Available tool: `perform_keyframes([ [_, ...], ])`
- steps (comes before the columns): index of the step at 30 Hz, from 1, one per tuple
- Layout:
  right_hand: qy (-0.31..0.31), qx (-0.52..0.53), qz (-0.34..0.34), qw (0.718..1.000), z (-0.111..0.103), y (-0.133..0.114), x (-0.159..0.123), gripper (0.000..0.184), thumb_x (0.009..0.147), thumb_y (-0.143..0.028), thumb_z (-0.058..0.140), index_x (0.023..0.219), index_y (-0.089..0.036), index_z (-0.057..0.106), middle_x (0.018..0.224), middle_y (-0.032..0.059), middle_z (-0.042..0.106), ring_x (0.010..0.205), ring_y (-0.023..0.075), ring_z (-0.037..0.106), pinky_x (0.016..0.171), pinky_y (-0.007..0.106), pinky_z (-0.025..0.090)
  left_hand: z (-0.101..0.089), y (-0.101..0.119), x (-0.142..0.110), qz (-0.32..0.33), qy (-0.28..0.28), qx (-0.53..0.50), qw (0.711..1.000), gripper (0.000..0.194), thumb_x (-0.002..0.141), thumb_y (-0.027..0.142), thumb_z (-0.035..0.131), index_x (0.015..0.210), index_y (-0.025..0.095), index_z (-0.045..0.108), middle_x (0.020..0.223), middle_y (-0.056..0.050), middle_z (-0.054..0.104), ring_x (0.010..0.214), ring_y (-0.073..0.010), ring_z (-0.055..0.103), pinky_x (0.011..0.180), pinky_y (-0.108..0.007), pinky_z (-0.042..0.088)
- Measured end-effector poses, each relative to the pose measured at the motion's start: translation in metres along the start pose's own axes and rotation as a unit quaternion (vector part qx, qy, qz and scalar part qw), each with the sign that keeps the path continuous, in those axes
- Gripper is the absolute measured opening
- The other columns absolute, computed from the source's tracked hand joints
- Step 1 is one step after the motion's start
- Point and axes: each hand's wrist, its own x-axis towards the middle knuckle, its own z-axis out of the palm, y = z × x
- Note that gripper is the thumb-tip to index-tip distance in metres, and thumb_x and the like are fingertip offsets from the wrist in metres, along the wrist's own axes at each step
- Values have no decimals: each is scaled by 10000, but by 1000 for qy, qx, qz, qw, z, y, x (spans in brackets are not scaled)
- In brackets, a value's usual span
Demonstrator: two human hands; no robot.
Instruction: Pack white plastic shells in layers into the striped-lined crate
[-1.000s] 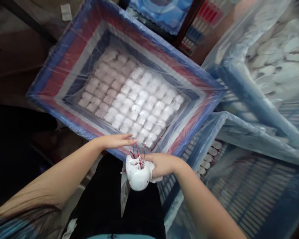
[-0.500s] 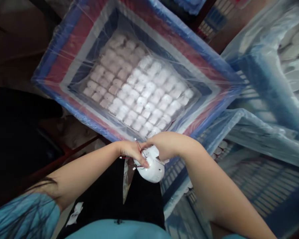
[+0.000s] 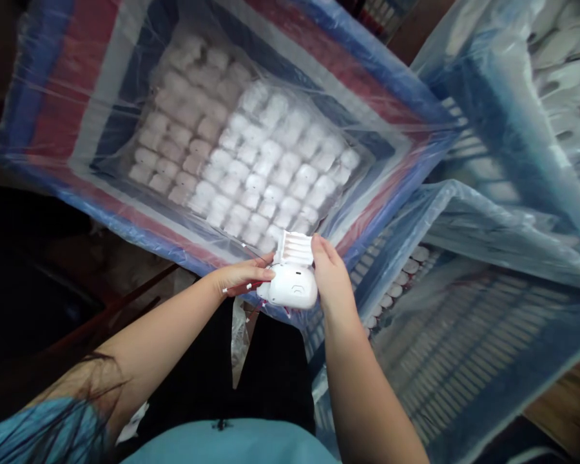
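Note:
A white rounded plastic housing is held up in front of my body, over the near edge of the large crate. My left hand grips its left side, thumb on top. Thin wires with small white connectors stick out around those fingers. At the far side of the housing stands a white ribbed rectangular part; I cannot tell whether it is joined on. Its right edge is pinched by my right hand, whose palm lies along the housing's right side.
The plastic-lined, striped blue, red and white crate holds rows of white pieces. Blue crates covered in clear plastic stand at the right, with white parts in one. A plastic strip hangs below my left hand.
My right hand has moved from across the housing's far side to its right side. The housing has turned, and the ribbed part now shows. The view has shifted, so the crates appear further left.

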Motion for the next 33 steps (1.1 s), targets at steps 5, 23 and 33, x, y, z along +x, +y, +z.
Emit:
perform_keyframes([
  [5,12,124,81,989,-4,24,-9,531,664,-463,713,1126,-236,580,964,22,680,935,208,634,776,311,528,7,-6,17,-19,54,19,998,991,508,395,858,1358,191,391,1135,-113,627,913,-208,635,768,-259,480],
  [23,-146,397,226,878,4,97,-5,457,561,-267,808,976,-151,656,904,50,718,792,193,670,779,300,529,-23,-12,24,-50,148,288,945,894,448,305,880,1213,162,439,1125,-96,622,1025,-250,601,918,-374,482],
  [33,-188,387,176,885,-5,102,-6,522,550,-330,825,1009,-153,648,988,65,704,887,216,660,869,336,498,-16,-6,29,-67,127,270,952,922,445,337,869,1255,173,460,1163,-102,628,1077,-275,593,915,-345,494],
])
